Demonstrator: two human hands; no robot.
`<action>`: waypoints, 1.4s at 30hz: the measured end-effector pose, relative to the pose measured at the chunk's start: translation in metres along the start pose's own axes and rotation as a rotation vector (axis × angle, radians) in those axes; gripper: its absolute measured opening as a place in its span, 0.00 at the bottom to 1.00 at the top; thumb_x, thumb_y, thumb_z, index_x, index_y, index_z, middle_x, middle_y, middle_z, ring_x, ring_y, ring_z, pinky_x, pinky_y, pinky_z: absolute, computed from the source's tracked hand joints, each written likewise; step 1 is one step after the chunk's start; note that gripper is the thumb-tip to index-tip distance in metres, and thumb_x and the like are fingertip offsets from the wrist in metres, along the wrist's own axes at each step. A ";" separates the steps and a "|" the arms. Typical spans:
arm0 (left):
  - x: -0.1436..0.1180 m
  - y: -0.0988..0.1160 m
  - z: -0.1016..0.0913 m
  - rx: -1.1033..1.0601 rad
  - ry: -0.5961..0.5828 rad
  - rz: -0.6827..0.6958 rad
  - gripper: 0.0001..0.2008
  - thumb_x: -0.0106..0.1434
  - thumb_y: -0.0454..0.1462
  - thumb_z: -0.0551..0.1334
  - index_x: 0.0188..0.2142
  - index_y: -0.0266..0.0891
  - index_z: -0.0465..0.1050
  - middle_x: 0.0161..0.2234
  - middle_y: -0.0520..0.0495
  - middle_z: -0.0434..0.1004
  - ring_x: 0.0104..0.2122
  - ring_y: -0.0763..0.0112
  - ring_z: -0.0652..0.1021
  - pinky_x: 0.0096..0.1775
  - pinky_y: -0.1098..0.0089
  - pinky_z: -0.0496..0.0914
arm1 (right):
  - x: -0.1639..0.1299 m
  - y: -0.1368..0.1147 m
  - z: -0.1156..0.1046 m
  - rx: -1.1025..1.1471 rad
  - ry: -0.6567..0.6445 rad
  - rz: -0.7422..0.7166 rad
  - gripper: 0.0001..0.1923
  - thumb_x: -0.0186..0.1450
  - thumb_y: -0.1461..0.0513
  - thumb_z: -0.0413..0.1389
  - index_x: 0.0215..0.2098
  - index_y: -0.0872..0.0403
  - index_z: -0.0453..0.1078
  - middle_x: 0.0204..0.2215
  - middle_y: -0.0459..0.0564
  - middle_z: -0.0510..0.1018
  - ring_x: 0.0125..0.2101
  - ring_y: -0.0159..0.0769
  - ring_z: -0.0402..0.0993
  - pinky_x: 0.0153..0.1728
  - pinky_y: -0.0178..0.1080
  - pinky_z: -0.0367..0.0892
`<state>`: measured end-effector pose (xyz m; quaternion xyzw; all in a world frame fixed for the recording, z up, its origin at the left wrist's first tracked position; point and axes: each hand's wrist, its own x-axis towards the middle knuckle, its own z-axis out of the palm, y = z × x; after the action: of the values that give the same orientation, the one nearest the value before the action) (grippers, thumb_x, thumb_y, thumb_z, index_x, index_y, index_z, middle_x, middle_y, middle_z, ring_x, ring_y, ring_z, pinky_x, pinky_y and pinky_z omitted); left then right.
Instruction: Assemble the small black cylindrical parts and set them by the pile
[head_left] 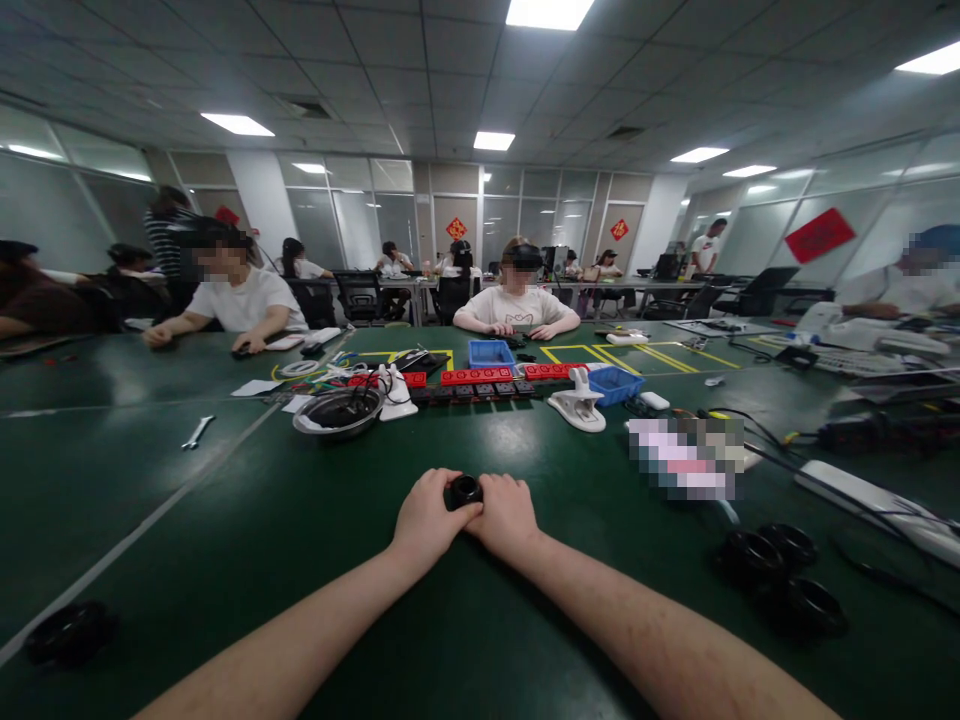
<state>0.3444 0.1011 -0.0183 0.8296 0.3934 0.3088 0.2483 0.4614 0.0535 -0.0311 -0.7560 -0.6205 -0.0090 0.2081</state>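
Note:
A small black ring-shaped part (466,489) with a round hole in its top is between my two hands, just above or on the green table (315,560); I cannot tell which. My left hand (429,512) curls around its left side, thumb across the near side. My right hand (507,512) closes on it from the right, fingers bent. Both hold the part together. Larger black rings (806,605) lie in a group at the right. Another black ring (69,632) rests alone at the far left.
Ahead stand a metal bowl (337,412) with dark cords, white clip stands (579,402), red socket strips (476,377) and blue bins (615,384). A wrench (198,432) lies at left. A white power strip (877,505) and cables run along the right. Co-workers sit across the table.

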 end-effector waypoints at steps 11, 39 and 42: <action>0.003 -0.006 -0.024 -0.196 -0.416 0.186 0.19 0.47 0.41 0.64 0.40 0.41 0.67 0.34 0.51 0.64 0.30 0.71 0.67 0.30 0.73 0.62 | 0.010 0.037 -0.031 0.758 -0.592 -0.336 0.20 0.49 0.62 0.59 0.41 0.55 0.65 0.34 0.45 0.71 0.34 0.33 0.66 0.34 0.34 0.61; 0.001 -0.007 -0.021 -0.200 -0.422 0.170 0.20 0.46 0.42 0.64 0.40 0.42 0.67 0.32 0.52 0.63 0.30 0.72 0.65 0.29 0.74 0.61 | 0.015 0.039 -0.026 0.706 -0.582 -0.374 0.15 0.47 0.62 0.60 0.34 0.57 0.67 0.29 0.43 0.69 0.31 0.32 0.65 0.33 0.33 0.59; 0.001 -0.007 -0.020 -0.204 -0.417 0.165 0.20 0.46 0.43 0.64 0.40 0.41 0.67 0.33 0.52 0.63 0.29 0.72 0.65 0.29 0.74 0.60 | 0.015 0.037 -0.030 0.729 -0.594 -0.346 0.17 0.47 0.62 0.60 0.35 0.57 0.67 0.29 0.43 0.69 0.32 0.32 0.65 0.34 0.33 0.59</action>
<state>0.3274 0.1094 -0.0083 0.8754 0.2311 0.1884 0.3805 0.5064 0.0521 -0.0110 -0.4899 -0.7321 0.3896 0.2687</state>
